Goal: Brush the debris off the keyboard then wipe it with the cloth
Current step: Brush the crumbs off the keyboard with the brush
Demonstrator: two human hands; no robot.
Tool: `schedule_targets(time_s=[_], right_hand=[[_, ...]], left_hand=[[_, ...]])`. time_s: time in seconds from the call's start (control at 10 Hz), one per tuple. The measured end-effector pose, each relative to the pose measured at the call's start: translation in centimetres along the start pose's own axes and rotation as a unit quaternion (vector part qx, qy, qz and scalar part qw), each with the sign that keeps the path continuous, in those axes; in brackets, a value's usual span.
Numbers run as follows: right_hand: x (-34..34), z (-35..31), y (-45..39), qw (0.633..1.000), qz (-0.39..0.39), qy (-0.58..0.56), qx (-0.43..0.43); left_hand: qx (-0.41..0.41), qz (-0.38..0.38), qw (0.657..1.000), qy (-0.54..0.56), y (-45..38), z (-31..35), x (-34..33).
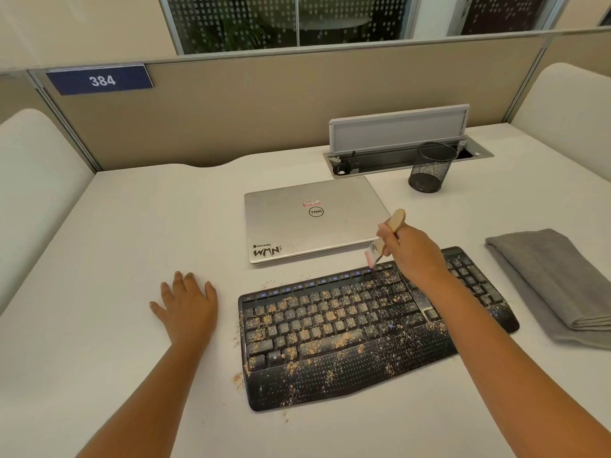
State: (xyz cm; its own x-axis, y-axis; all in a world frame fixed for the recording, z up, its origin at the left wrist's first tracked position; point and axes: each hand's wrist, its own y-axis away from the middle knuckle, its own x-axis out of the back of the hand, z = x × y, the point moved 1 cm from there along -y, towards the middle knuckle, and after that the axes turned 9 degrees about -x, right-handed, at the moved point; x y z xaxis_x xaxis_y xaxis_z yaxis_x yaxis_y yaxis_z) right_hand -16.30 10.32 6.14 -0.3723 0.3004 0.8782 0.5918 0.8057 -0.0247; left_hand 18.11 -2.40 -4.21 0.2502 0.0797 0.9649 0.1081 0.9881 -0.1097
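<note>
A black keyboard (347, 328) lies on the white desk (132, 242), strewn with tan crumbs over its keys and palm rest. My right hand (413, 252) grips a small wooden-handled brush (395, 221), whose pale bristles touch the keyboard's top row near the middle. My forearm crosses the keyboard's right part and hides some keys. Flat on the desk to the left of the keyboard rests my left hand (188, 305), fingers spread, holding nothing. A folded grey cloth (549, 279) lies to the right of the keyboard.
A closed silver laptop (310, 219) sits just behind the keyboard. A black mesh pen cup (429, 168) stands at the back right beside an open cable hatch (403, 140). Beige partitions enclose the desk. A few crumbs lie on the desk by the keyboard's left edge.
</note>
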Motion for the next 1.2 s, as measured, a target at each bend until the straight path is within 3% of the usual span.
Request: schedule_targets(time_s=[0.5,0.7,0.9,1.1,1.2], right_hand=[[0.1,0.1,-0.1,1.000,-0.022,0.016,-0.001],[0.6,0.9,0.1,0.997,0.050,0.035,-0.049],[-0.1,0.3,0.2,0.997,-0.037,-0.067,-0.027],[1.7,2.2,-1.0,0.997,0.025,0.013,-0.076],[1.6,2.6,-1.8,0.994,-0.017,-0.089,-0.061]], left_hand=[[0.004,-0.004,1.000,0.000,0.0,0.0,0.0],[0.004,-0.004,1.000,0.000,0.0,0.0,0.0],[0.003,-0.005,1.000,0.002,0.0,-0.1,0.0],[0.005,-0.007,1.000,0.005,0.1,0.0,0.0],[0.003,-0.006,1.000,0.006,0.0,0.0,0.0]])
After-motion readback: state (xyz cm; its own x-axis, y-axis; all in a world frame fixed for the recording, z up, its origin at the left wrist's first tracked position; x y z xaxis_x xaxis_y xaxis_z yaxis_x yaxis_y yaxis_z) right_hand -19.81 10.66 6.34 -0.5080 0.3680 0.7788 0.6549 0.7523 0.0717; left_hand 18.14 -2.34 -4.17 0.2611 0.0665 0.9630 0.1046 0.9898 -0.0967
